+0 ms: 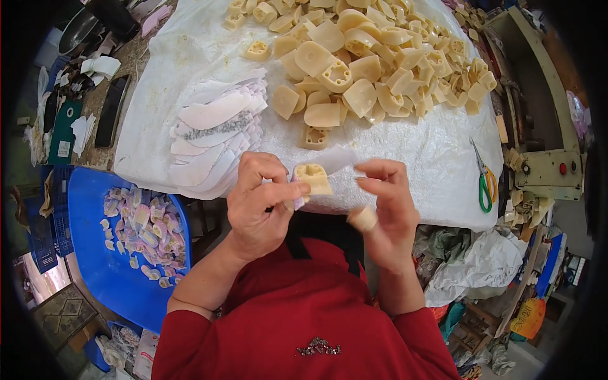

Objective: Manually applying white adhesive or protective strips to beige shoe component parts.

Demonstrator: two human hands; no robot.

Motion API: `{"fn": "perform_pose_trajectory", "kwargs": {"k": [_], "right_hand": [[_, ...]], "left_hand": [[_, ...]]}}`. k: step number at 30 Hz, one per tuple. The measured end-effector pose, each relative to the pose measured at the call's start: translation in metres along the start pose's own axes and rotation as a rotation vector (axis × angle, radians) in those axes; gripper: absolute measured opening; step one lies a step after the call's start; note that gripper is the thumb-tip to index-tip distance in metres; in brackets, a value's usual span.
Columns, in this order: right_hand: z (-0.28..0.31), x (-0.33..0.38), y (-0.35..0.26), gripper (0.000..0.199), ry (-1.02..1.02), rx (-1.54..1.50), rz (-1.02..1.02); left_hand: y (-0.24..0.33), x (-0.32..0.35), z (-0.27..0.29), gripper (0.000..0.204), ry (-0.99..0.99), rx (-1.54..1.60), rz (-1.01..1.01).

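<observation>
My left hand (pixel 258 204) pinches a cream plastic heel block (pixel 311 178) between thumb and fingers, just over the near edge of the white-covered table (pixel 437 183). A thin translucent white sheet piece (pixel 334 158) lies against the block's far side. My right hand (pixel 387 206) is right beside the block, fingers curled, index fingertip at the sheet; one finger wears a tan wrap at its tip (pixel 363 218). Whether the right hand grips the sheet is unclear.
A large heap of cream heel blocks (pixel 367 57) covers the table's far part. A fanned stack of white cut pieces (pixel 212 136) lies at left. Green-handled scissors (pixel 485 180) rest at right. A blue tray (pixel 126 272) with small pink and white scraps sits lower left.
</observation>
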State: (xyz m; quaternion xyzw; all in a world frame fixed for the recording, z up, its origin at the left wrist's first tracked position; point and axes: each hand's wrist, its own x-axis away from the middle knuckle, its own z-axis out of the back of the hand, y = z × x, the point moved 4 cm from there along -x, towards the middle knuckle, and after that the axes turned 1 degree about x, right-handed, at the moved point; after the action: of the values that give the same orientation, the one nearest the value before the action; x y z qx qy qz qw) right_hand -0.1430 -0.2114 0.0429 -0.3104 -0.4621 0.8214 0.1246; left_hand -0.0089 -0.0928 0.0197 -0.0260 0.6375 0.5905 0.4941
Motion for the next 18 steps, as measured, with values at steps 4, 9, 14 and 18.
{"fn": "perform_pose_trajectory", "kwargs": {"k": [4, 9, 14, 18], "right_hand": [[-0.016, 0.036, 0.040, 0.018, 0.169, -0.631, -0.406], [-0.021, 0.034, 0.023, 0.022, 0.278, -0.950, -0.390], [-0.017, 0.045, 0.029, 0.026, 0.262, -0.926, -0.538], [-0.017, 0.039, 0.023, 0.027, 0.200, -0.802, -0.501]], "left_hand": [[0.013, -0.008, -0.007, 0.026, 0.038, 0.193, -0.020], [0.016, 0.004, -0.023, 0.023, -0.195, 0.370, 0.019], [0.021, 0.004, -0.028, 0.024, -0.281, -0.077, -0.203], [0.027, 0.001, -0.032, 0.021, -0.299, -0.206, -0.247]]}}
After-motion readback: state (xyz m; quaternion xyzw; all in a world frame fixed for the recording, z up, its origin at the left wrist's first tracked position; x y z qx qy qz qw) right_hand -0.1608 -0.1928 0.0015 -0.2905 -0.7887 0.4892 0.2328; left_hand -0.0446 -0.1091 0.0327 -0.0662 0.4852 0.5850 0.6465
